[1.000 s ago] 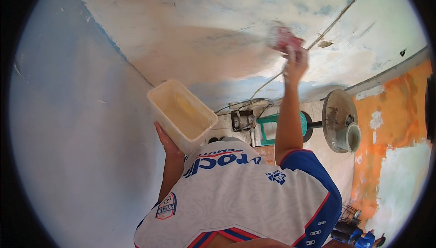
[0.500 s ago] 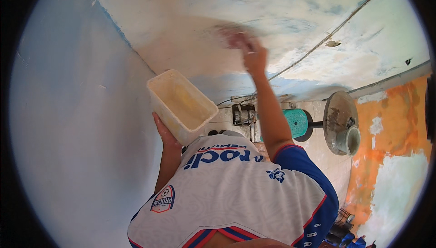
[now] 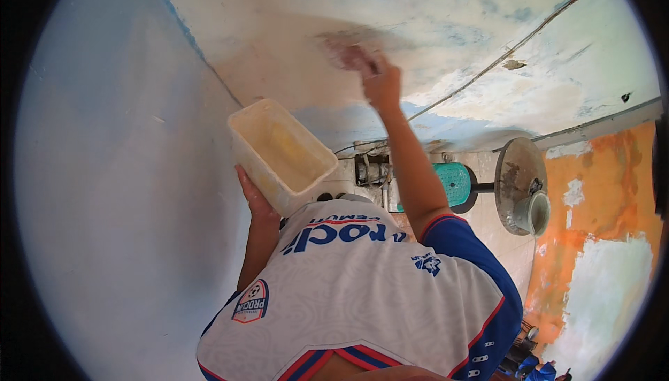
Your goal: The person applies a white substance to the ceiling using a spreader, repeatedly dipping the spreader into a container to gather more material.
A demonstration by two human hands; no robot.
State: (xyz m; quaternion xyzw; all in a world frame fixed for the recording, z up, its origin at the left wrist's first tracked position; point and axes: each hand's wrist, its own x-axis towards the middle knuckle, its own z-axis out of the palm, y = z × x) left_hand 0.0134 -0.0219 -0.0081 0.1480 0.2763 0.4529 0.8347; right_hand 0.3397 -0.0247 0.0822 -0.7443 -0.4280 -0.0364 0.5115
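- My left hand (image 3: 256,203) is cupped under a pale rectangular plastic tub (image 3: 279,154), fingers wrapped around its lower end, holding it up tilted so the open side faces the camera.
- The tub's inside is smeared with a yellowish-cream coating; I cannot tell how much it holds.
- My right hand (image 3: 381,82) is raised overhead at full arm's stretch, fingers closed around a small reddish-brown pad (image 3: 350,53) pressed against the ceiling (image 3: 446,4). The pad is blurred, so I cannot tell what kind of tool it is.
- Around the pad the ceiling shows a broad tan smeared patch, set apart from the mottled white and pale blue of the rest.
- A thin dark cable (image 3: 516,46) runs across the ceiling to the right of my right hand.
- The blue wall (image 3: 104,193) fills the left side of the view, meeting the ceiling along a darker blue line.
- Lower right, an orange wall (image 3: 613,193) carries patches of white.
- A fan (image 3: 519,186) stands near it, with a green round object (image 3: 453,182) just beside my right arm.
- My white jersey with blue sleeves (image 3: 362,290) fills the bottom.
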